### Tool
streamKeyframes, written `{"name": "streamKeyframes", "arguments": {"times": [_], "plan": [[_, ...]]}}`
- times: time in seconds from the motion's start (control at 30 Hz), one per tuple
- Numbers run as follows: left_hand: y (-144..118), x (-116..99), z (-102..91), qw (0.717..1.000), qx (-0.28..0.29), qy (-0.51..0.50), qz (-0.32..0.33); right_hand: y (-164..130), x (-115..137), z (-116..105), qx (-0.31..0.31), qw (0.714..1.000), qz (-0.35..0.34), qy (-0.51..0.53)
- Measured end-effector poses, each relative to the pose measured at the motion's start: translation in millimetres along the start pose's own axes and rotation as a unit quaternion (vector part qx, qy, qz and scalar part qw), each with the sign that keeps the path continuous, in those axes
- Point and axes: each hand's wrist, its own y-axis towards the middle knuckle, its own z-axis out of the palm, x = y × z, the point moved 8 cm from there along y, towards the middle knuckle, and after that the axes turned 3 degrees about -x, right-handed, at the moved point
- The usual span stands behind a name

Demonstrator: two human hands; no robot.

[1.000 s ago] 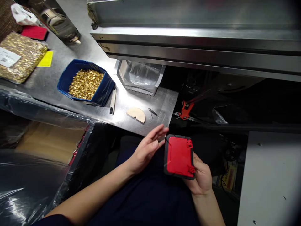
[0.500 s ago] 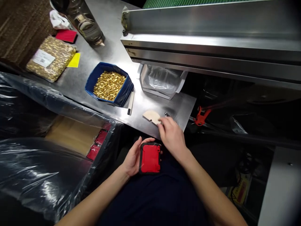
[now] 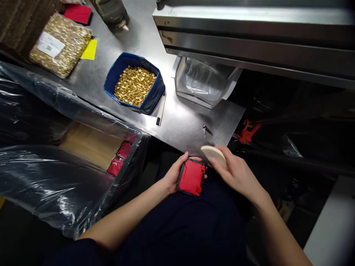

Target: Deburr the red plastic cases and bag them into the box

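In my left hand (image 3: 174, 176) lies a red plastic case with a black rim (image 3: 192, 177), held over my lap with its red face up. My right hand (image 3: 235, 170) is closed on a pale half-round disc (image 3: 215, 155), lifted just to the right of the case and apart from it. What the disc is made of I cannot tell. On the metal table (image 3: 180, 123) beyond lies a small nail clipper (image 3: 207, 129). A blue bin (image 3: 111, 79) with small gold-coloured metal pieces (image 3: 135, 85) stands further back, a white-handled tool (image 3: 161, 110) beside it.
A grey bin lined with clear plastic (image 3: 205, 79) sits under the metal machine edge (image 3: 249, 46). Left is a plastic-lined box (image 3: 91, 147) with red cases (image 3: 123, 149). Behind are a bag of gold pieces (image 3: 61, 44), a yellow note (image 3: 89, 50), a bottle (image 3: 112, 14) and an orange-handled tool (image 3: 246, 133).
My right hand has lifted the half-round disc off the table and brought it back toward the red case. My left hand still holds the case. The view has shifted.
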Motion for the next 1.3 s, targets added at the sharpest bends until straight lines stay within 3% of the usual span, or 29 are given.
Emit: {"name": "streamKeyframes", "arguments": {"times": [0.07, 0.17, 0.37, 0.53, 0.7, 0.93, 1.3], "plan": [[9.5, 5.5, 5.6, 1.000, 0.006, 0.023, -0.019, -33.8, -1.5, 1.8, 0.045, 0.998, -0.036, 0.017], [20.7, 10.7, 9.4, 0.997, -0.005, 0.064, -0.033, -69.2, 8.4, 16.3, 0.075, 0.990, -0.105, -0.047], [28.3, 14.8, 9.1, 0.991, -0.018, 0.131, -0.034, -70.0, 24.9, 43.3, 0.026, 0.973, -0.170, -0.156], [27.6, 15.1, 2.6, 0.988, -0.048, 0.143, -0.022, -65.3, 13.8, 34.9, -0.004, 0.976, -0.135, -0.172], [26.9, 16.2, 4.7, 0.988, -0.046, 0.146, -0.015, -75.9, 14.5, 38.8, 0.041, 0.974, -0.145, -0.167], [27.8, 16.7, 1.1, 0.985, -0.063, 0.158, -0.022, -64.4, 6.3, 31.6, 0.116, 0.986, -0.044, -0.113], [28.5, 15.2, 0.9, 0.984, -0.062, 0.168, -0.022, -51.5, 10.0, 19.8, 0.163, 0.985, -0.025, -0.055]]}}
